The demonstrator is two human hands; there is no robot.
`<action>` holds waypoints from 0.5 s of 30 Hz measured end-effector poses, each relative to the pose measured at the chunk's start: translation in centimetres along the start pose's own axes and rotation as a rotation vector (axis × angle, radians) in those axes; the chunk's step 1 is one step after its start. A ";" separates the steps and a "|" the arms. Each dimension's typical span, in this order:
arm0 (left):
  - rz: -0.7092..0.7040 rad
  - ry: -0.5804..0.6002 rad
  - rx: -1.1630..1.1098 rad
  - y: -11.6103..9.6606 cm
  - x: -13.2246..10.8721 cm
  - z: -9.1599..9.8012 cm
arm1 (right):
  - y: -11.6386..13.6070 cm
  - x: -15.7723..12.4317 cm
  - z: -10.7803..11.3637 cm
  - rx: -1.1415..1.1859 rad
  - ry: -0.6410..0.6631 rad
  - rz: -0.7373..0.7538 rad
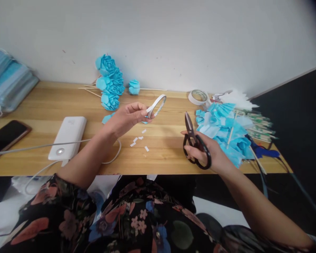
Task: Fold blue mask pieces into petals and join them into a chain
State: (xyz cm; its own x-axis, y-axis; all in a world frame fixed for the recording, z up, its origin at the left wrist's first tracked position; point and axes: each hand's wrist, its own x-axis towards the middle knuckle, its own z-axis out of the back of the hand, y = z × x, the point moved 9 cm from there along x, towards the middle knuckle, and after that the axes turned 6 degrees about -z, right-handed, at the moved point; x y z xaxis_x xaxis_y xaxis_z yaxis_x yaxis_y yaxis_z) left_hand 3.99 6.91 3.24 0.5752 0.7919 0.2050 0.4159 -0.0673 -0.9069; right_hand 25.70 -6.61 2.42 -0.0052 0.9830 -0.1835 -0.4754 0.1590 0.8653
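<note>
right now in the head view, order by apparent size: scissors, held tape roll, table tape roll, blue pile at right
1. Blue pile
2. Scissors
3. Held tape roll, table tape roll: too alike to rank, held one perhaps nearer

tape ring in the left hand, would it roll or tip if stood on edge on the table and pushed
The tape ring would likely roll, being round, but its narrow band may soon tip over. It is probably light, since it looks thin and hollow in the left hand.
</note>
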 end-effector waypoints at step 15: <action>0.053 -0.006 0.008 0.0 -0.3 -0.2 | 4.7 1.2 -6.1 0.416 0.572 0.130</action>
State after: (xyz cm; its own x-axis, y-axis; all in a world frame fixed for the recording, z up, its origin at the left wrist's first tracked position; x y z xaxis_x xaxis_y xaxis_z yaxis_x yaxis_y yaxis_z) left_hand 3.99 6.54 3.29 0.5922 0.7908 0.1546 0.3796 -0.1045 -0.9192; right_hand 18.09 -5.28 3.42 -0.5536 0.8122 -0.1840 -0.0653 0.1780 0.9819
